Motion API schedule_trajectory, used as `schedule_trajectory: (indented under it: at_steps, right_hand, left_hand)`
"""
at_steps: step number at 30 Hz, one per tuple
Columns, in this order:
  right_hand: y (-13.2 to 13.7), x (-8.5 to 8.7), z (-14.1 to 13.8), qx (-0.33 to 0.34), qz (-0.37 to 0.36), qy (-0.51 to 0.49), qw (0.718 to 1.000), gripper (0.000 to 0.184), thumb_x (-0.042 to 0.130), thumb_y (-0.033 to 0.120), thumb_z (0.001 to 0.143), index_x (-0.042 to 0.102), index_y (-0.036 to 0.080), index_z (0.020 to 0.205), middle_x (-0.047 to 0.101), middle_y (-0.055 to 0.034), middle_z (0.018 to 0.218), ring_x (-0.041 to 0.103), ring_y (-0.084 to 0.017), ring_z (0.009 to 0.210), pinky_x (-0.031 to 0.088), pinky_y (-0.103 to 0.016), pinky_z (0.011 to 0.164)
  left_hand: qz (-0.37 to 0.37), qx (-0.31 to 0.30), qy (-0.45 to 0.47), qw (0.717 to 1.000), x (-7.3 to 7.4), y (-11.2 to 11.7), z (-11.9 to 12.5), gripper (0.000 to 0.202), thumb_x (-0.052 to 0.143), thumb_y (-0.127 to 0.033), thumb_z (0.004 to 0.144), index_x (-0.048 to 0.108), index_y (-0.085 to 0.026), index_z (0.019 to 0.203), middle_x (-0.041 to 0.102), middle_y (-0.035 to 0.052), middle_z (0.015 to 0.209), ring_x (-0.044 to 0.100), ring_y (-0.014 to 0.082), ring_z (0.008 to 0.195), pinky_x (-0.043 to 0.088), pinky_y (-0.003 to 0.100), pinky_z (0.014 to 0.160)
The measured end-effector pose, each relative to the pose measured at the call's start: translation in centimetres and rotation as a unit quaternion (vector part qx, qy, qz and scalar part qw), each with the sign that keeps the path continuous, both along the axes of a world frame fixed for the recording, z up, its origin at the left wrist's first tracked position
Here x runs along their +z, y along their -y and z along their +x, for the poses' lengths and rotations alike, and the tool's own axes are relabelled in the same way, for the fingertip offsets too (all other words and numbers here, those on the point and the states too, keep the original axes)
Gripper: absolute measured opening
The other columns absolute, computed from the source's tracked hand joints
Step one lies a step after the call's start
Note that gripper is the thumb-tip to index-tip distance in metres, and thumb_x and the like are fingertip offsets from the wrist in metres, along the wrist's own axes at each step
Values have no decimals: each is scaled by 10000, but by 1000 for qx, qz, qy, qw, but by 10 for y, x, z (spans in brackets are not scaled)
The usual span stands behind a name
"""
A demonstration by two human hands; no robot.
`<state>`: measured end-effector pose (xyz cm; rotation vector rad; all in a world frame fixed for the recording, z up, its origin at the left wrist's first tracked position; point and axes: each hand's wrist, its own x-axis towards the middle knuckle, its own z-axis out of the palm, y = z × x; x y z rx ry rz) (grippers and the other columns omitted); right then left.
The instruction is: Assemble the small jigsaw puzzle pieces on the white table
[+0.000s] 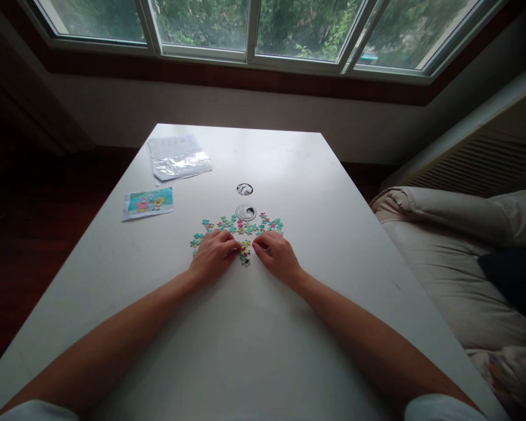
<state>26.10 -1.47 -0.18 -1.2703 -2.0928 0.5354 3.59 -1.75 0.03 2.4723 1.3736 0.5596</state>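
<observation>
A small strip of joined jigsaw pieces [245, 248], yellow with dark and red bits, lies on the table between my two hands. My left hand [215, 252] rests at its left side with fingers curled and fingertips touching the strip's edge. On the other side, my right hand [277, 255] is bent inward, thumb and forefinger drawn together close to the strip; whatever they may pinch is hidden. Loose teal, green and pink jigsaw pieces [228, 223] spread in an arc beyond both hands, and some are partly covered by them.
Two round metal-looking discs [246, 212] lie past the pieces on the white table [289, 169]. To the left are a cartoon picture card [148, 202] and a clear plastic sleeve with papers [179, 156]. A beige sofa [447, 257] borders the right edge; windows are ahead.
</observation>
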Motion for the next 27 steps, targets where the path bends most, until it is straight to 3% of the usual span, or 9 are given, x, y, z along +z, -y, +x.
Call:
schedule_trajectory:
  at_steps: [11,19,27]
  right_hand:
    - [-2,-5,1,-1,30,42,999,89,588,188,942,670,221,930,646,-50,917,551,-215,898,412,-359,858]
    - [-3,-8,2,11,42,90,995,182,597,215,952,710,256,1089,621,-64,952,536,-236,953,407,-378,895]
    - [-2,-6,0,11,41,106,993,108,609,235,953,703,238,1004,601,-62,937,525,-232,953,395,-364,889]
  left_hand:
    - [-2,2,6,1000,1,2,2,150,618,-285,918,703,-273,1042,662,41,1052,554,241,1030,412,408,925]
    - [-1,-7,-7,1000,4,3,3,176,667,-346,892,698,-278,1051,642,42,1085,545,244,1044,401,413,934]
    - [1,-11,-24,1000,5,4,2,298,727,-417,847,669,-278,1105,630,48,1135,534,266,1085,393,430,952]
